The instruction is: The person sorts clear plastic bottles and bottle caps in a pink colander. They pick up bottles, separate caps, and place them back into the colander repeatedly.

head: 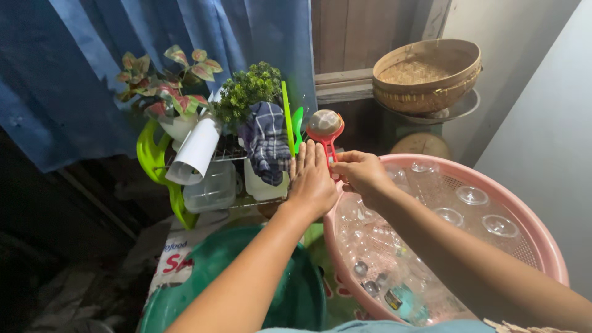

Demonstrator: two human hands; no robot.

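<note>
My right hand (362, 173) grips the red handle of a small round strainer (325, 125), which stands upright with its mesh head above my fingers. My left hand (311, 179) is held flat with fingers together and straight, its edge close beside the strainer handle and my right hand, holding nothing. Both hands hover over the near-left rim of a large pink basin (542, 240) filled with clear glasses and plastic cups turned upside down.
A wire dish rack (231, 154) behind my hands holds clear plastic containers, a checked cloth (266, 145), a white cup (196, 151) and green utensils. Potted plants (176, 86) stand before a blue curtain. A woven basket (427, 74) sits back right. A green basin (216, 271) lies below.
</note>
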